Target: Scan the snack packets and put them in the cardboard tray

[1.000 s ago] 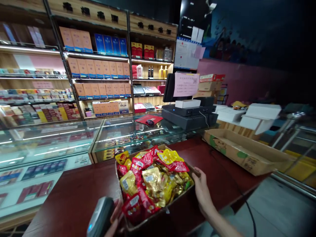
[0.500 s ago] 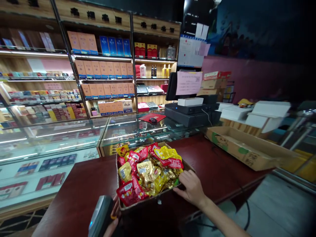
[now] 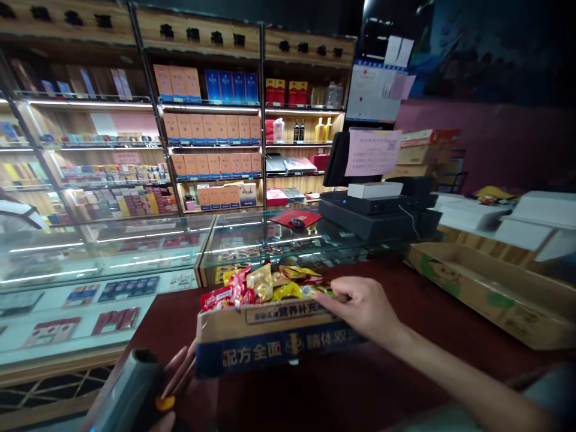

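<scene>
A cardboard box (image 3: 243, 345), blue and tan with printed characters on its front wall, holds a heap of snack packets (image 3: 261, 282) in red, yellow and gold foil. It is tilted, its front wall turned towards me over the dark red tabletop. My right hand (image 3: 362, 303) is closed on the right part of the near rim, thumb along the edge. In my left hand (image 3: 177, 375) is a grey handheld barcode scanner (image 3: 130, 387) with a yellow trigger. The left fingertips reach to the box's left side; the scanner hides part of that hand.
A long, shallow open carton (image 3: 490, 294) lies on the table (image 3: 153, 318) to the right. Behind the box runs a glass display counter (image 3: 243, 243) with a mouse (image 3: 297, 223) on a red mat. A monitor (image 3: 337, 159) stands over a black cash drawer (image 3: 373, 216). Stocked shelves line the wall.
The box has tipped, so its printed front wall now shows and fewer packets are visible. My left hand and the scanner appear further left. The background has shifted right in view.
</scene>
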Demonstrator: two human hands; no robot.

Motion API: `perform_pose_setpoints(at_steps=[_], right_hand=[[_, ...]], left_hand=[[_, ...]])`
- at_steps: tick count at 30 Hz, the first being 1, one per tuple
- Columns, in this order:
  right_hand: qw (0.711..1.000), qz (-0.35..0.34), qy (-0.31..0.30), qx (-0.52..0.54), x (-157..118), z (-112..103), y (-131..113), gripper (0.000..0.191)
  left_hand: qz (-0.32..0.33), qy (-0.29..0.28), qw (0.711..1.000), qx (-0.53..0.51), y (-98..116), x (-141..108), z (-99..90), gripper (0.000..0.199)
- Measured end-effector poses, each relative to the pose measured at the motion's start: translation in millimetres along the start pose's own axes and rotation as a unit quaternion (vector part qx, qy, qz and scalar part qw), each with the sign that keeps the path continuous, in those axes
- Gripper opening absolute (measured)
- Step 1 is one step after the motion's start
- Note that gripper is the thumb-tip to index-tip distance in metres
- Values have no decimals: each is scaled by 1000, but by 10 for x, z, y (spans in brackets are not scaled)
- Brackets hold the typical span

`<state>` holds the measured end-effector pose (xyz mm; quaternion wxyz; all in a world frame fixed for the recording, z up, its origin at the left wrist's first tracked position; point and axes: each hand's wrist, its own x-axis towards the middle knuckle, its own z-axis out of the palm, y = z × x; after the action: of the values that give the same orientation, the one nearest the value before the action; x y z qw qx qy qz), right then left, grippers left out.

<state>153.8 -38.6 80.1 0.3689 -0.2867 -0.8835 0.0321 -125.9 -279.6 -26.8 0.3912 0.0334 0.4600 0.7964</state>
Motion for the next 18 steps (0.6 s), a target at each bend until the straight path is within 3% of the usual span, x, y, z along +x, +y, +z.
perform_pose_setpoints(at_steps=[4,7,10,14,16,18], right_hand=[[997,53,-50,34,610,-30,94,61],[989,67,-110,77,1070,46,243,62],[966,114,-189,136,1477,245,468,61],[933,177,-266,166,1888,610,738,59],[933,178,-273,154,2014,738,780,58],[956,149,-223,117,2048,748,744,54]], left_hand=[[-1,-68,998,-13,243,233,222,80],[-26,-98,995,-11,294,435,393,74],[-39,-100,994,-7,176,681,521,70],[-102,-42,994,10,-106,987,592,67],[-123,-31,992,14,-217,1082,588,64],[-118,-35,992,13,-280,1133,566,63]])
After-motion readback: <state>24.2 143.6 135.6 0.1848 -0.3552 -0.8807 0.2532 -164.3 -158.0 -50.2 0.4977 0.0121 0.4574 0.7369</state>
